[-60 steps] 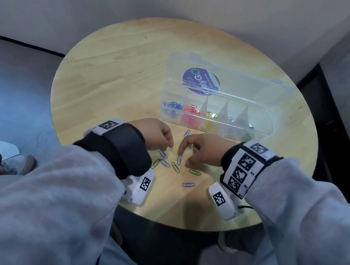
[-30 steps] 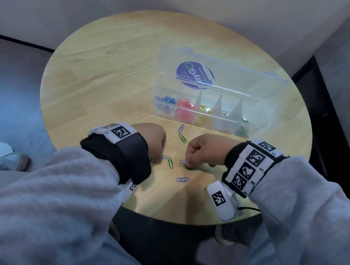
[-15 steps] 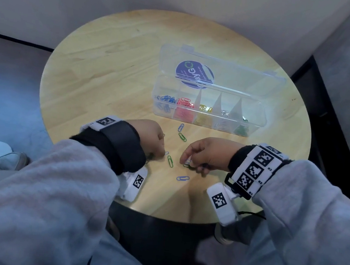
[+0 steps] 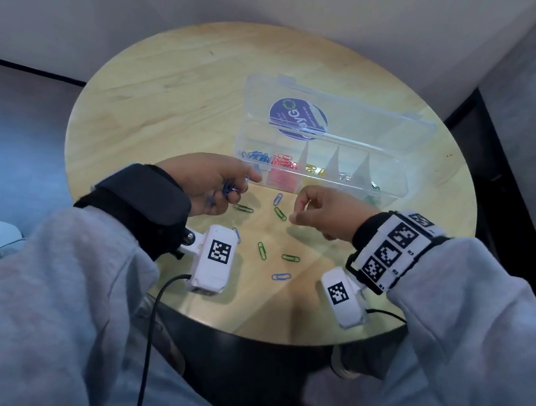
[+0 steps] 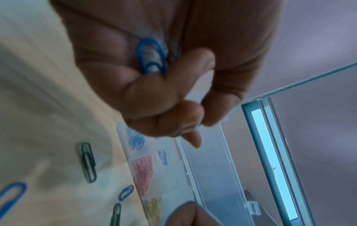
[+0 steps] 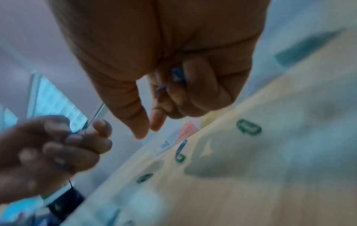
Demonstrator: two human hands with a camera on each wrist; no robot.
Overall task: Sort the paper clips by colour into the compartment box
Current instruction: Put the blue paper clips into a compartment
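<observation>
Blue clips [image 5: 151,55] are being gripped in the curled fingers of the left hand [image 4: 207,183], just in front of the compartment box [image 4: 389,195] and its blue section. More blue clips [image 6: 178,75] are being held in the clenched right hand [image 4: 325,212]. 4 green clips [image 4: 262,250] and 3 blue ones [image 4: 281,276] are lying loose on the round table [image 4: 171,100] between the wrists.
</observation>
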